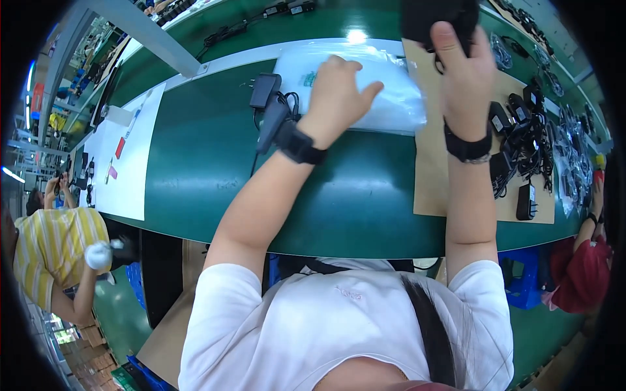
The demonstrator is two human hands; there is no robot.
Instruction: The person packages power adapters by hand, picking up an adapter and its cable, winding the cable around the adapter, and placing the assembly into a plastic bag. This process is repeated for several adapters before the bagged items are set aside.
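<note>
A: Where's the piece being handled?

B: Black block (435, 19), far side, right of centre, up in the right hand (466, 81). Blurred and cut off by the view's far edge; exact kind can't be told.

A: Right fingers?

B: Closed on the block, thumb laid over its near part.

A: And the left hand (339, 91)?

B: Over the clear bags (394, 91), left of the right hand. Half open: fingers loosely bent, thumb spread away. Nothing seen in its hold. Contact with the bags: cannot tell.

A: Close by?

B: Adapter (265, 90) just left of the bags, prongs to the left, cord looped beside it. Dark wristband on each arm.

A: Farther out, right?

B: Cardboard (433, 176) on the green table (365, 208). Black adapters heaped on it, cords tangled; single plug (526, 202) toward the near edge. Bagged pieces (570, 156) right of that.

A: Left?

B: White sheet (140, 169) with a red tag (120, 148). Beyond, a person in a yellow-striped shirt (62, 251). Another person, in red (579, 274), at far right.
</note>
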